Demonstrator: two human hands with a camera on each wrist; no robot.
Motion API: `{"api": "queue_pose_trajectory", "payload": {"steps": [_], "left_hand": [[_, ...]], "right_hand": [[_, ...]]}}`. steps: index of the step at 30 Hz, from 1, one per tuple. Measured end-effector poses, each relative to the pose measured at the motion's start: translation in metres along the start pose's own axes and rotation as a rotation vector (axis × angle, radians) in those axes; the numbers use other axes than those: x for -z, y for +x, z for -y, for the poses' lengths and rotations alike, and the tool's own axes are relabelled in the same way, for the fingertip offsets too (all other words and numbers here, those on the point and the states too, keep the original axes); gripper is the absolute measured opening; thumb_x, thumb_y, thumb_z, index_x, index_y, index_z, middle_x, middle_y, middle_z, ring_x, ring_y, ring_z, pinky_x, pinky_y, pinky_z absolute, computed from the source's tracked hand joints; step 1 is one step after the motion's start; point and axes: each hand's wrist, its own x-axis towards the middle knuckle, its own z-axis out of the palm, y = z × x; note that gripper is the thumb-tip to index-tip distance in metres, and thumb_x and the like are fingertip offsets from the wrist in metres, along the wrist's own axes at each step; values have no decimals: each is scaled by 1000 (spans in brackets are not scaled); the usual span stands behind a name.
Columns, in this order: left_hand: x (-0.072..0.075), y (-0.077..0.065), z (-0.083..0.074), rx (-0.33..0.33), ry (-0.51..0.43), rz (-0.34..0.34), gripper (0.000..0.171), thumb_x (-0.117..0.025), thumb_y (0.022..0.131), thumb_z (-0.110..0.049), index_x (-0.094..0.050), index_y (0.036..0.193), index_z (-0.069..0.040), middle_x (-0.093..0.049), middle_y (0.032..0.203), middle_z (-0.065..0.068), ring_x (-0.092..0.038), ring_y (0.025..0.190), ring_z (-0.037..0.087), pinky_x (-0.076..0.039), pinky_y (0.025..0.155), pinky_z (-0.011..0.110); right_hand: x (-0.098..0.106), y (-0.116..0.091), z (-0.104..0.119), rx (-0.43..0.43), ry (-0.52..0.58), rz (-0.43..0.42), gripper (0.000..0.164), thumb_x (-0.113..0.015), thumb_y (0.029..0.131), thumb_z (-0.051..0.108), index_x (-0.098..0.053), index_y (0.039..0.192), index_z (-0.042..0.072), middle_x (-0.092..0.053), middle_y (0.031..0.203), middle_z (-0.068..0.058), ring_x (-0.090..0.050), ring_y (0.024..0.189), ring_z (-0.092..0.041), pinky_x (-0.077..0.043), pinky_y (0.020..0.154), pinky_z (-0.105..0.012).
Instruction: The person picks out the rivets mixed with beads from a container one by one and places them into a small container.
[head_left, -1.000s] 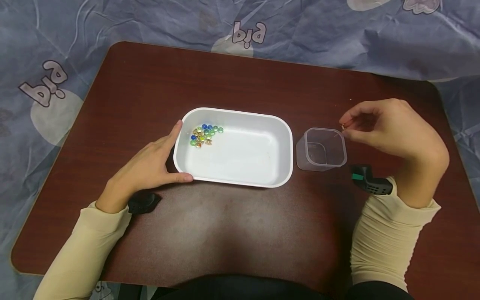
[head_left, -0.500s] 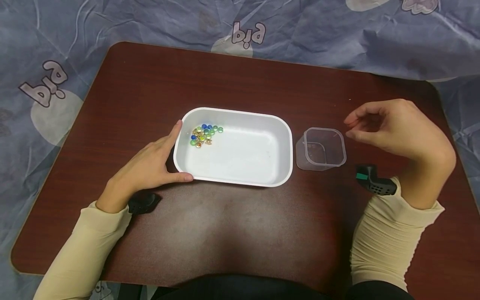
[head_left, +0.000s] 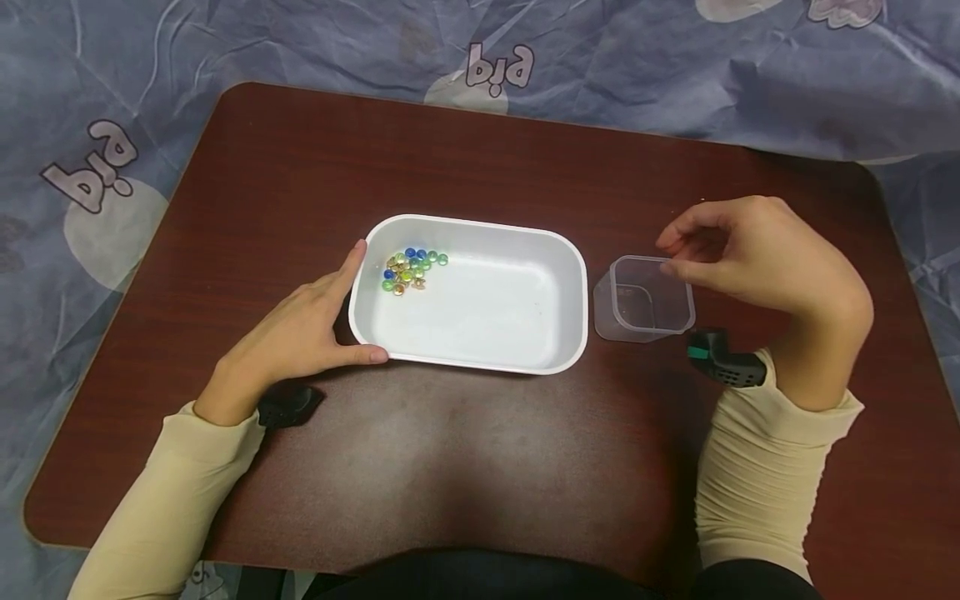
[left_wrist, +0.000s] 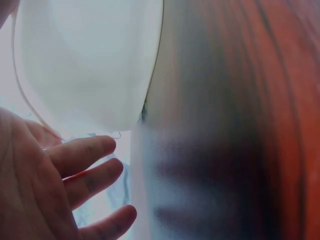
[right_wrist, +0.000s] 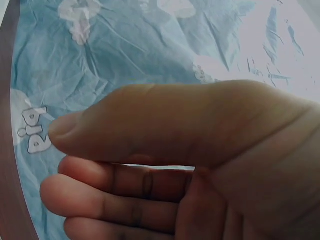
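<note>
A white oblong tray (head_left: 487, 333) stands on the table, with several small glass marbles (head_left: 407, 273), blue, green and amber, gathered at its left end. My left hand (head_left: 296, 329) rests against that end, thumb and index finger spread straight along the rim. In the left wrist view its other fingers (left_wrist: 92, 182) extend loosely below the tray. Just right of the tray stands a clear plastic container (head_left: 645, 304). My right hand (head_left: 772, 258) hovers at its far right rim, fingers loosely bent with the thumb close by. Nothing shows between the fingertips in the right wrist view.
The brown table (head_left: 450, 450) has rounded corners, and a crumpled blue cloth (head_left: 622, 67) with printed letters lies beyond its far edge. A black wrist camera (head_left: 723, 360) sits below my right hand, another wrist camera (head_left: 291, 406) beside my left sleeve.
A second ago my right fingertips pinched a small amber piece beside the container; it no longer shows. My right hand drew slightly right, then moved left over the rim. My left hand stays put.
</note>
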Motion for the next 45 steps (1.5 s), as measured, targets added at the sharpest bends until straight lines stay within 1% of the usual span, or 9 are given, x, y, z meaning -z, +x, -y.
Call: {"api": "queue_pose_trajectory", "payload": {"steps": [5,7,12,16,20,24,31,41,45], "left_hand": [[1,0,0,-2,0,0,127,-81,75,-57,4,159,-12,-28,158,19,-38,139,35,-35,107,53],[1,0,0,-2,-1,-1,127,-81,75,-56,5,159,-14,-28,158,19,-38,139,35,-35,107,53],[0,0,-1,0,-5,0,128,-82,75,-54,7,159,-17,-27,159,18,-38,139,34,-35,107,53],[1,0,0,-5,-6,-1,128,-82,75,-53,6,159,-15,-25,159,18,-37,140,34,-34,108,53],[0,0,0,-9,-5,-2,128,-82,75,-54,5,159,-13,-25,159,17,-37,140,34,-34,108,53],[1,0,1,-2,-9,3,127,-82,75,-54,6,159,-15,-25,159,17,-37,139,35,-35,107,54],[1,-1,1,4,-18,1,127,-82,75,-54,6,159,-16,-25,160,17,-37,140,34,-36,106,54],[-1,0,2,-6,-19,-1,128,-82,75,-54,6,159,-16,-22,160,16,-35,141,34,-35,107,53],[-1,1,2,-4,-22,3,128,-82,75,-54,6,159,-16,-22,161,16,-36,140,34,-35,107,53]], "right_hand": [[-4,7,10,9,-6,22,18,-80,82,9,-74,99,12,-70,82,2,-59,66,-3,-41,62,-13],[-5,11,13,17,3,28,18,-80,82,9,-74,99,11,-71,83,1,-60,67,-3,-41,63,-13],[-10,18,24,66,23,41,16,-79,81,6,-74,96,10,-71,83,2,-61,70,-5,-43,65,-13],[-15,25,34,102,25,63,16,-75,81,2,-74,94,10,-69,80,3,-61,71,-9,-44,66,-15],[-19,33,42,129,33,78,16,-76,80,1,-74,94,9,-70,82,2,-63,73,-11,-46,67,-16],[-22,40,48,155,55,88,14,-77,80,2,-74,93,8,-71,85,0,-65,76,-13,-48,69,-17],[-27,51,55,137,78,132,15,-73,83,2,-73,97,5,-71,87,-3,-66,78,-14,-49,69,-19],[-38,63,61,201,89,117,13,-71,83,0,-73,96,2,-70,87,-4,-65,76,-15,-50,71,-23],[-45,71,65,231,97,130,12,-71,83,0,-72,95,0,-69,87,-6,-64,77,-16,-52,73,-30]]}}
